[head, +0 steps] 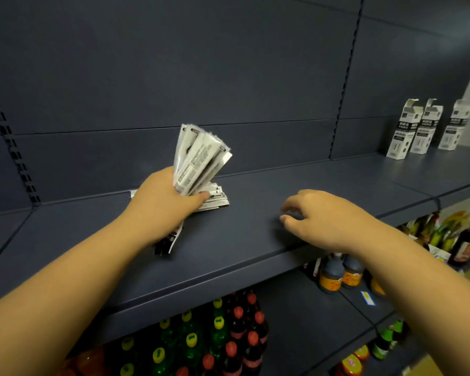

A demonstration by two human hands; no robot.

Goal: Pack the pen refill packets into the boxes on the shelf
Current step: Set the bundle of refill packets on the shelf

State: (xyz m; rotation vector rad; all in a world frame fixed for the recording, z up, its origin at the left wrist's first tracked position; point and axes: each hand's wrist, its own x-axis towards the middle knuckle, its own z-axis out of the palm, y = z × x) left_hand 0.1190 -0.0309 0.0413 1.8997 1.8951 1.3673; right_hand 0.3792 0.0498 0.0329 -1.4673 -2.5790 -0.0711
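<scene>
My left hand [160, 198] grips a fanned bunch of pen refill packets [198, 161], long axis upright, tops leaning far-right; print on them too small to read. More packets [215, 199] lie flat on the shelf [228, 256] just behind that hand, long axis running left-right. My right hand [318, 215] hovers over the shelf w/ fingers loosely curled, holding nothing. Far right, three white boxes [425, 130] stand upright, top flaps open, black labels unreadable. Lower shelves: bottles [228, 340], caps red, yellow.
</scene>
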